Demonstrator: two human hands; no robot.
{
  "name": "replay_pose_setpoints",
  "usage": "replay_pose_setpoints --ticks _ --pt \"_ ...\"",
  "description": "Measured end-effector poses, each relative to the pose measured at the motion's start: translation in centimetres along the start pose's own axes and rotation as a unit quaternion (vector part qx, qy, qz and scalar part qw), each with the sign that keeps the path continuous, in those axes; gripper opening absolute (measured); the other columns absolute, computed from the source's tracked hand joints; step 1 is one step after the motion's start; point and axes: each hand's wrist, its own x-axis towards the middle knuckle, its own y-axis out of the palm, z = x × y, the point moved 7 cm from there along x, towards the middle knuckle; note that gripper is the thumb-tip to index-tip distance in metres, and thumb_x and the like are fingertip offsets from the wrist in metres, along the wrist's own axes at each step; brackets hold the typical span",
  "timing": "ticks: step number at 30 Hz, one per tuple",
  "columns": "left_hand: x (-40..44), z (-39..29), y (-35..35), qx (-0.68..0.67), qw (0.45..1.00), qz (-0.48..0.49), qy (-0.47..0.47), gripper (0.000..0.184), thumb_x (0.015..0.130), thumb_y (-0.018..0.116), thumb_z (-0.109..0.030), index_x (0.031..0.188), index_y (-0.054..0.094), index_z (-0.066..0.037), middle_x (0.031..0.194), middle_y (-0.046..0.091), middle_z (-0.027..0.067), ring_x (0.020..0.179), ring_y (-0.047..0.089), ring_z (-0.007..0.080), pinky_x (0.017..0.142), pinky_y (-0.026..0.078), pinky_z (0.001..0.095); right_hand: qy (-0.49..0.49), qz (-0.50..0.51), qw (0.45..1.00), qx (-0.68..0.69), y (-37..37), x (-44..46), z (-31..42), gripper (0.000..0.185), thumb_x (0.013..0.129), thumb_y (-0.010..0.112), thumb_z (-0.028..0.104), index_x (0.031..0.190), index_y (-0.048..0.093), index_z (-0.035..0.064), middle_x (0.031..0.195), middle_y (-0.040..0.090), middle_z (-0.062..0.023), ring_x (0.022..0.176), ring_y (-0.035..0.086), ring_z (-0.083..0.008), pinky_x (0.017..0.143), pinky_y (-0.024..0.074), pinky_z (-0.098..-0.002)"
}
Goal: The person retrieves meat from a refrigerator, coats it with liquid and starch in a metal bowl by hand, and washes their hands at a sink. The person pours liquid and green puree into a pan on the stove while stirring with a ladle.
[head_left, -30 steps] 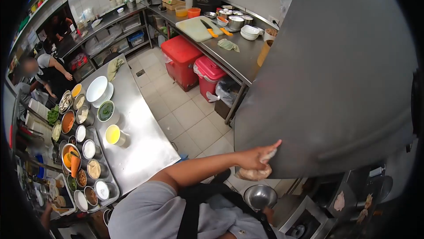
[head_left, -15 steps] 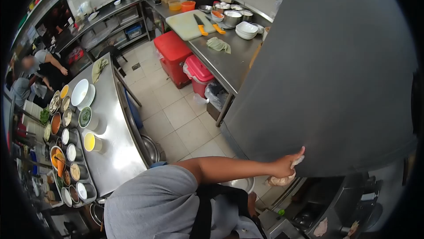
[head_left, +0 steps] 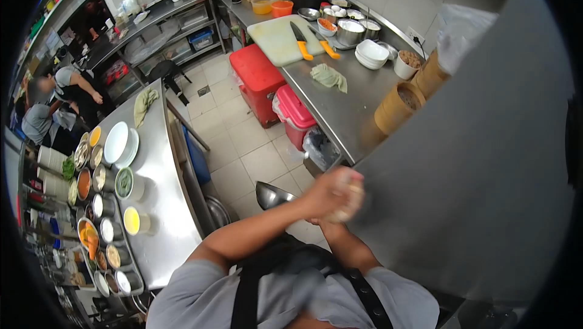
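Observation:
My left hand [head_left: 331,194] is closed round a pale beige bundle [head_left: 351,202], blurred by motion; what it is made of I cannot make out. That hand passes over my right wrist, in front of my body. My right hand [head_left: 314,221] is mostly hidden beneath my left hand and forearm. A steel bowl [head_left: 271,195] juts out tilted beyond my left forearm, on my right hand's side, above the floor; it appears held by my right hand, though the grip is covered. Close on the right stands a large grey metal door panel [head_left: 461,183].
On the left, a steel counter [head_left: 170,207] carries tubs of sauces and toppings. Ahead, another counter [head_left: 322,110] holds a cutting board [head_left: 276,37] with knives, a cloth [head_left: 328,77] and bowls. Red bins [head_left: 258,86] stand beneath. Other people [head_left: 76,86] work at far left.
My left hand has left the grey panel and come inward with the beige bundle. The steel bowl has come forward from under my arm. My view has shifted, uncovering wooden containers beside the panel.

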Motion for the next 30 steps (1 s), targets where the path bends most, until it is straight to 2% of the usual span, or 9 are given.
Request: replay_pose_setpoints --ticks 1,3,6,10,13,16,20,23,30 --pt "-0.4 1.0 -4.9 -0.064 0.997 -0.036 -0.022 0.027 0.087 0.052 -0.005 0.114 0.052 -0.006 0.096 0.059 0.0049 0.085 0.060 0.0123 0.073 0.051 0.0276 0.056 -0.003 0.991 0.122 0.5 1.8 2.0 0.024 0.089 0.048 0.022 0.092 0.060 0.0010 0.079 0.062 -0.0106 0.067 0.061 -0.0205 0.054 0.0506 -0.0301" --pt "-2.5 3.6 -15.3 0.016 0.983 -0.163 -0.089 0.024 0.086 0.058 -0.006 0.110 0.054 -0.006 0.089 0.060 0.0031 0.078 0.060 0.0110 0.071 0.051 0.0270 0.140 -0.051 0.939 0.310 -0.4 5.7 3.8 0.026 0.092 0.043 0.021 0.095 0.059 0.0006 0.083 0.062 -0.0096 0.067 0.061 -0.0183 0.051 0.0518 -0.0271" --pt "-7.4 6.4 -27.6 0.104 0.919 -0.325 -0.196 0.021 0.083 0.061 -0.004 0.103 0.056 -0.005 0.086 0.059 0.0023 0.075 0.058 0.0094 0.064 0.048 0.0231 0.200 -0.189 0.885 0.375 -4.2 10.0 6.7 0.030 0.093 0.039 0.023 0.088 0.061 0.0037 0.083 0.065 -0.0115 0.063 0.065 -0.0197 0.046 0.0523 -0.0267" --pt "-11.6 8.9 -37.4 0.082 0.861 -0.437 -0.247 0.019 0.081 0.060 0.001 0.099 0.056 -0.002 0.079 0.058 0.0023 0.070 0.056 0.0091 0.063 0.047 0.0232 0.153 -0.159 0.973 0.063 -4.4 13.8 12.1 0.032 0.087 0.045 0.018 0.106 0.052 -0.0074 0.084 0.064 -0.0168 0.068 0.068 -0.0273 0.045 0.0545 -0.0324" --pt "-9.7 9.9 -42.7 0.105 0.845 -0.450 -0.269 0.019 0.080 0.060 0.002 0.098 0.055 -0.002 0.077 0.059 0.0026 0.066 0.056 0.0096 0.061 0.047 0.0235 0.075 -0.172 0.973 -0.132 -0.4 9.6 24.0 0.033 0.078 0.052 0.016 0.097 0.052 -0.0117 0.083 0.062 -0.0202 0.055 0.065 -0.0306 0.040 0.0528 -0.0361" --pt "-5.4 11.0 -47.2 0.123 0.852 -0.445 -0.247 0.019 0.081 0.059 0.000 0.099 0.054 -0.001 0.077 0.059 0.0043 0.065 0.058 0.0113 0.059 0.047 0.0244 -0.037 -0.225 0.972 -0.046 0.5 3.9 35.4 0.023 0.080 0.053 0.014 0.087 0.057 -0.0071 0.074 0.060 -0.0175 0.052 0.060 -0.0268 0.037 0.0497 -0.0362" --pt "4.4 14.2 -52.1 0.149 0.882 -0.406 -0.189 0.021 0.081 0.060 -0.004 0.100 0.053 -0.002 0.081 0.058 0.0037 0.071 0.057 0.0118 0.063 0.047 0.0257 -0.155 -0.342 0.924 0.077 -7.3 3.5 41.8 0.022 0.083 0.051 0.015 0.088 0.051 -0.0070 0.075 0.061 -0.0181 0.052 0.061 -0.0229 0.037 0.0516 -0.0310" --pt "13.0 15.9 -53.1 0.134 0.896 -0.382 -0.184 0.018 0.083 0.061 -0.006 0.098 0.054 -0.002 0.083 0.059 0.0038 0.074 0.058 0.0116 0.065 0.047 0.0255 -0.226 -0.404 0.875 0.140 -14.1 4.9 43.3 0.018 0.082 0.047 0.016 0.084 0.045 -0.0018 0.073 0.061 -0.0197 0.047 0.061 -0.0261 0.035 0.0488 -0.0301" --pt "30.1 23.0 -55.4 0.134 0.933 -0.300 -0.144 0.012 0.083 0.058 0.000 0.094 0.053 -0.001 0.080 0.059 0.0037 0.073 0.057 0.0113 0.065 0.048 0.0263 -0.195 -0.477 0.821 0.246 -22.0 8.9 42.9 0.025 0.088 0.043 0.020 0.097 0.041 -0.0036 0.080 0.060 -0.0171 0.062 0.065 -0.0259 0.044 0.0522 -0.0317"
